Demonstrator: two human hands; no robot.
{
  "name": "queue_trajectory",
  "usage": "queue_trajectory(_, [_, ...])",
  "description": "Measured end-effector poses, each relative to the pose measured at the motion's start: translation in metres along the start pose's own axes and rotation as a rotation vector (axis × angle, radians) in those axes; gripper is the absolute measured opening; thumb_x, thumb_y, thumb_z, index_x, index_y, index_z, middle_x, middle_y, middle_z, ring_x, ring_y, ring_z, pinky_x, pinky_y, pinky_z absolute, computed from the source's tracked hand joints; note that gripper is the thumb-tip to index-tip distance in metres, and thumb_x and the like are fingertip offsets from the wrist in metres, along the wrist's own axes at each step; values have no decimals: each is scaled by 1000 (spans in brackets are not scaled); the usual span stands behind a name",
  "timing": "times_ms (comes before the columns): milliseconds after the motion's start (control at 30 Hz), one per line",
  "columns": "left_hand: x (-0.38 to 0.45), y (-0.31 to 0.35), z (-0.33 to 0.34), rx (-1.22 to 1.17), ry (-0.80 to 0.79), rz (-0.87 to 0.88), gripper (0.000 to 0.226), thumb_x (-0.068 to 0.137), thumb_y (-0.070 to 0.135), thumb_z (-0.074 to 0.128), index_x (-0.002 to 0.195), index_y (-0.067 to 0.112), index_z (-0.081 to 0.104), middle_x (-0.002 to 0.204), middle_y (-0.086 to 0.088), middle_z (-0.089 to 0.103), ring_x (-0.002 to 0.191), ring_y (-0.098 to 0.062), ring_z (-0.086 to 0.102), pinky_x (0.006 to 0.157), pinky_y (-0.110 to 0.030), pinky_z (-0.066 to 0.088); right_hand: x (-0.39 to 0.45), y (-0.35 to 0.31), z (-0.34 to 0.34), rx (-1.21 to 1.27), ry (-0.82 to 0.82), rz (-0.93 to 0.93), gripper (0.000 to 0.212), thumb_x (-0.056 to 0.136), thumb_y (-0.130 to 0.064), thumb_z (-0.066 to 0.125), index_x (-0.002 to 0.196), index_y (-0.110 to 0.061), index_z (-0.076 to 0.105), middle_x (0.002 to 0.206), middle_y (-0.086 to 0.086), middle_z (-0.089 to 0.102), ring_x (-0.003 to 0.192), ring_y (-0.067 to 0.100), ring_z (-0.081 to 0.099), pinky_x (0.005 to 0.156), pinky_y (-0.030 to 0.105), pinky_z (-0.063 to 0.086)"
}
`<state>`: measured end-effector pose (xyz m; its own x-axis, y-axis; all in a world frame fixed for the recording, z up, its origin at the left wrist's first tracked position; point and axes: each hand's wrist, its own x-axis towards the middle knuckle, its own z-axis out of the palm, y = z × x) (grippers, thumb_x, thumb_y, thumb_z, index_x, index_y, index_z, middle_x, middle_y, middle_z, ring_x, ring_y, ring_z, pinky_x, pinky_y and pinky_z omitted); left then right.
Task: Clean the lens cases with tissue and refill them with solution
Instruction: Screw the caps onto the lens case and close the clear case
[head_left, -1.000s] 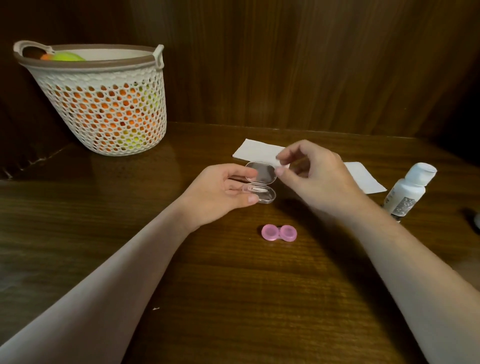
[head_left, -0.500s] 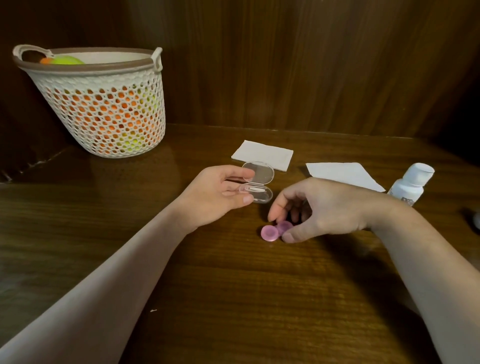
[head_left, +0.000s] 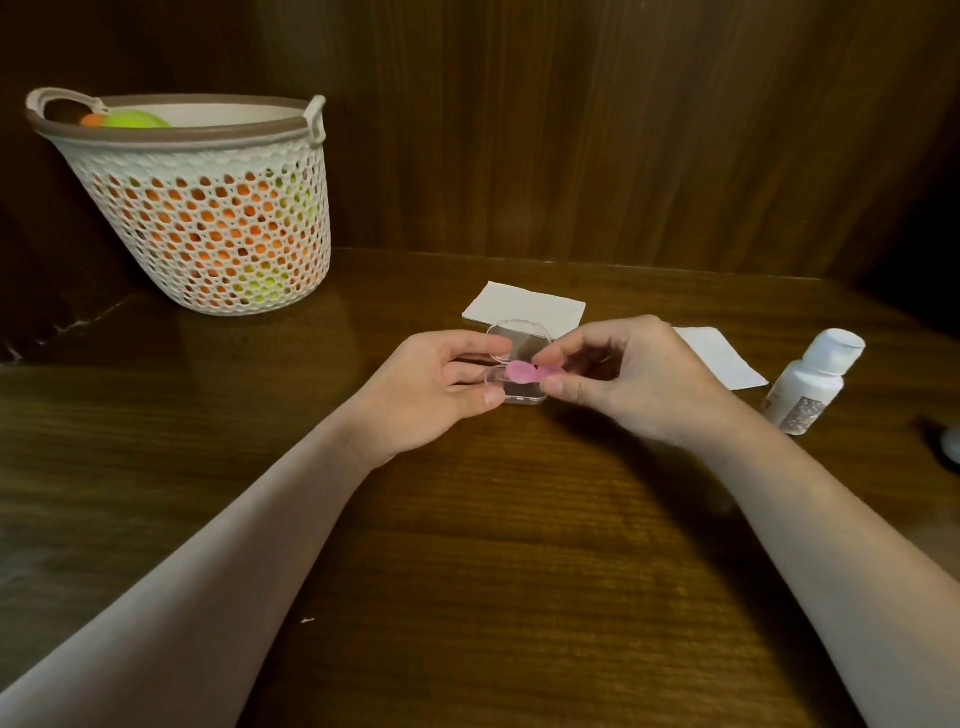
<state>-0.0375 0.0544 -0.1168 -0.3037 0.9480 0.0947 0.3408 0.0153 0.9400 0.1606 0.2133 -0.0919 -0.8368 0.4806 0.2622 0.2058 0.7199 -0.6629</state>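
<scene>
As seen from the head camera, one white perforated plastic basket (head_left: 208, 218) with a brown rim is recorded at far left on the dark wooden table (head_left: 467, 545); orange and yellow-green balls, too many and too hidden to count, are seen through its holes. Two hands are counted. The left hand (head_left: 436, 384) is curled around one clear hinged plastic box (head_left: 519, 358), held by its left edge, with the lid tilted up and open. One pink double-cup lens case (head_left: 527, 372) is pinched between thumb and fingers of the right hand (head_left: 628, 379) and is held over the lower half of the clear box; whether it touches the box cannot be told. Two white folded tissues are counted: the first tissue (head_left: 524, 306) lies just behind the box, partly covered by the lid; the second tissue (head_left: 722, 358) lies beyond the right hand, partly hidden by it. One white plastic solution bottle (head_left: 810, 384), capped, stands near the right edge. A blurred pale object (head_left: 953, 441) is cut off at far right.
</scene>
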Motion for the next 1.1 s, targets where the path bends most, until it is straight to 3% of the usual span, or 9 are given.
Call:
queue_trajectory(333, [1,0,1,-18,-23,15,58,93,3,78,144,24,61,137,13,69,122,2,68,94,-19,59,1,-1,8,-26,-21,-26,15,87,-43,84,98,-51,79,100,-41,70,103,-15,60,75,17,45])
queue_trajectory(467, [0,1,1,-17,-11,18,59,92,6,79,145,22,61,139,10,69,123,-1,68,99,-24,59,1,-3,7,-20,-20,-28,14,84,-47,84,96,-51,79,102,-41,70,102,-14,61,75,17,46])
queue_trajectory(633, [0,2,2,-39,5,18,55,93,8,79,143,23,62,137,9,70,123,-3,69,101,-28,59,0,-6,6,10,-4,-10,23,79,-56,81,101,-47,83,105,-27,73,103,-6,62,82,25,55])
queue_trajectory(800, [0,2,3,-59,-3,20,55,93,6,78,144,23,62,134,9,72,122,-5,70,102,-30,59,1,-6,6,42,132,28,23,92,-50,79,114,-46,77,110,-28,69,101,-6,63,77,22,55])
queue_trajectory(900, [0,2,3,-58,7,25,54,93,6,78,142,24,63,134,11,72,122,-4,70,102,-29,59,2,-5,7,199,113,160,53,89,-57,77,138,-43,62,125,-23,64,104,4,71,88,34,65])
queue_trajectory(1000, [0,3,4,-74,3,32,51,93,6,78,138,27,66,134,12,72,122,-5,70,101,-28,59,-1,-4,9,233,-44,161,98,70,-66,85,155,-42,44,140,-24,57,108,0,72,90,28,63])
queue_trajectory(1100, [-1,3,4,-69,15,45,48,92,7,80,131,31,67,129,12,73,118,-4,71,98,-25,60,-1,-3,12,256,-103,123,101,69,-48,94,156,-40,44,137,-18,63,109,1,73,91,27,63])
